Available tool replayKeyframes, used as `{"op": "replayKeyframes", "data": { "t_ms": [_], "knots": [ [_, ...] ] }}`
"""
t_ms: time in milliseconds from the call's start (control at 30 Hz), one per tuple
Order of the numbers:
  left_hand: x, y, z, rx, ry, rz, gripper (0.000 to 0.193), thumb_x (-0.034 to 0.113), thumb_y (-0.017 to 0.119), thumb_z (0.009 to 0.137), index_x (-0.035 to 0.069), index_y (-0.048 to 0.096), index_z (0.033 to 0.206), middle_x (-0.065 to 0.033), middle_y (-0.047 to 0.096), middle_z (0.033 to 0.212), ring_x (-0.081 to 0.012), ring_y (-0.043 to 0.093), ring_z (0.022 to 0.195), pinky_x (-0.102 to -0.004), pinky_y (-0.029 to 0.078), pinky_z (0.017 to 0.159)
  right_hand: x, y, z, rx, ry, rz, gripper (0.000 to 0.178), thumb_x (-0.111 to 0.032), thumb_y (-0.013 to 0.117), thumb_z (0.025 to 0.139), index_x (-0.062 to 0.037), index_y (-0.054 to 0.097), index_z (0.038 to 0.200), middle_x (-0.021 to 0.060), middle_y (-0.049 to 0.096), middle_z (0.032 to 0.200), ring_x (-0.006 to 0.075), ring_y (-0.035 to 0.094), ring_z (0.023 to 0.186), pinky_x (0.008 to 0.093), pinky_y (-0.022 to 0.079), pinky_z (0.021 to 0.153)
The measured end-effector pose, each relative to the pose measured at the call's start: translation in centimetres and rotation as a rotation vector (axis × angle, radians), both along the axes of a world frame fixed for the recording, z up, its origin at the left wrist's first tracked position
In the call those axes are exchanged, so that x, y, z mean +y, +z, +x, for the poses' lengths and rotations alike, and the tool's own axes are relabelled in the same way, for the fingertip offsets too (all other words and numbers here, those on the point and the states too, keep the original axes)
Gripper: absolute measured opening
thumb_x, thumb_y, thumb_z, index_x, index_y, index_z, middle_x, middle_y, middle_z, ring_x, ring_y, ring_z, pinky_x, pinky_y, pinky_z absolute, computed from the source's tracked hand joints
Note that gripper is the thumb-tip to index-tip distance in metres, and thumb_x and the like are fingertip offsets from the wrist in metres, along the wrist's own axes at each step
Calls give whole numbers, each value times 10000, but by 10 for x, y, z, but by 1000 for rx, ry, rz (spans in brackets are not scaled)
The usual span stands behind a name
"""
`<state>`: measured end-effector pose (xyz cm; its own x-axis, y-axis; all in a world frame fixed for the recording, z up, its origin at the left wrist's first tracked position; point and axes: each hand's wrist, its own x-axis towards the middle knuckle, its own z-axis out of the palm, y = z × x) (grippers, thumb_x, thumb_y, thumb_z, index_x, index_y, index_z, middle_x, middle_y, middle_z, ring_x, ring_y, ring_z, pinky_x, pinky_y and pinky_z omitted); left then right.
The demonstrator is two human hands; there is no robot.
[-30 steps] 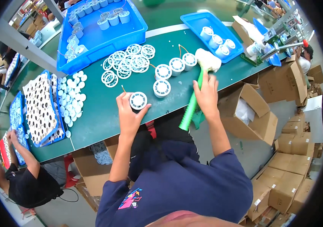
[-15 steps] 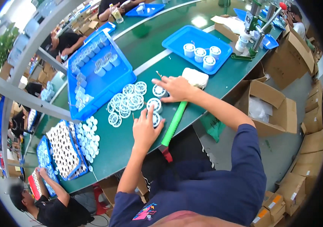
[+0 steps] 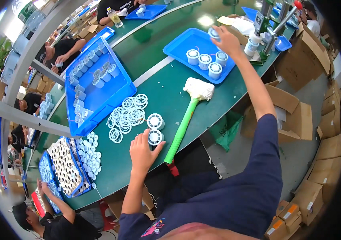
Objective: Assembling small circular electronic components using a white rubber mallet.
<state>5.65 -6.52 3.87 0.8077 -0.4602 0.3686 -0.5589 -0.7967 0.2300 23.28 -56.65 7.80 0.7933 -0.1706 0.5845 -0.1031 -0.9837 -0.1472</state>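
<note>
My right hand (image 3: pixel 229 43) is closed on a small white cylinder with a slotted round cap (image 3: pixel 214 33), above the far right part of the blue tray (image 3: pixel 175 45). Several similar capped cylinders (image 3: pixel 204 61) stand upright in that tray. My left hand (image 3: pixel 141 153) is open, thumb and fingers apart, beside two more capped cylinders (image 3: pixel 155 121) on the green table; whether it touches the nearer one I cannot tell. Left of these lies a pile of flat white slotted rings (image 3: pixel 127 116). A mallet with a green handle (image 3: pixel 184 129) and a white-wrapped head (image 3: pixel 199 89) lies to the right.
A large blue tray (image 3: pixel 128 90) holds rows of uncapped cylinders. Small white caps (image 3: pixel 92 154) lie by a tray of dark-spotted pale parts (image 3: pixel 63 165). A green hand press (image 3: pixel 267 34) stands far right, cartons (image 3: pixel 288 114) beyond the table edge. Co-workers sit along the far and left sides.
My right hand has gone from beside the table cylinders to the blue tray, carrying one capped cylinder. The mallet now shows whole. My left hand has shifted slightly left and nearer.
</note>
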Motion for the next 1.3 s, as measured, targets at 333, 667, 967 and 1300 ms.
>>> {"op": "replayKeyframes", "data": {
  "t_ms": [333, 667, 967, 1300],
  "knots": [
    [11, -4, 24, -28, -129, -24, 653, 454, 858, 786, 22, 590, 1195, -116, 657, 905, -307, 655, 788, -408, 499, 668, -53, -75, 27, 242, 127, 169, 674, -588, 575, 991, -134, 529, 1487, 264, 641, 1264, 440, 623, 1177, 495, 493, 1042],
    [46, -7, -10, 152, 40, -399, 643, 242, 955, 718, 11, 617, 1213, -156, 724, 977, -285, 734, 855, -368, 582, 757, -39, -23, -13, 94, -175, 160, 429, -431, 589, 993, -87, 677, 1235, 193, 679, 1198, 405, 665, 1102, 533, 547, 897],
    [45, 28, 23, 128, 88, -495, 630, 153, 900, 759, -29, 586, 1273, -177, 731, 1053, -244, 719, 961, -352, 556, 887, -53, -59, -32, 448, 104, 606, 743, -628, 791, 805, 10, 614, 1141, 218, 706, 1141, 320, 689, 1050, 415, 525, 913],
    [-115, 70, 208, -63, -108, -483, 546, 411, 820, 869, 31, 625, 1207, -212, 724, 1073, -385, 724, 951, -414, 563, 830, -20, -63, -74, 3, -10, 73, 409, -288, 762, 871, -75, 623, 1193, 187, 616, 1211, 381, 601, 1140, 523, 457, 988]
  ]
}}
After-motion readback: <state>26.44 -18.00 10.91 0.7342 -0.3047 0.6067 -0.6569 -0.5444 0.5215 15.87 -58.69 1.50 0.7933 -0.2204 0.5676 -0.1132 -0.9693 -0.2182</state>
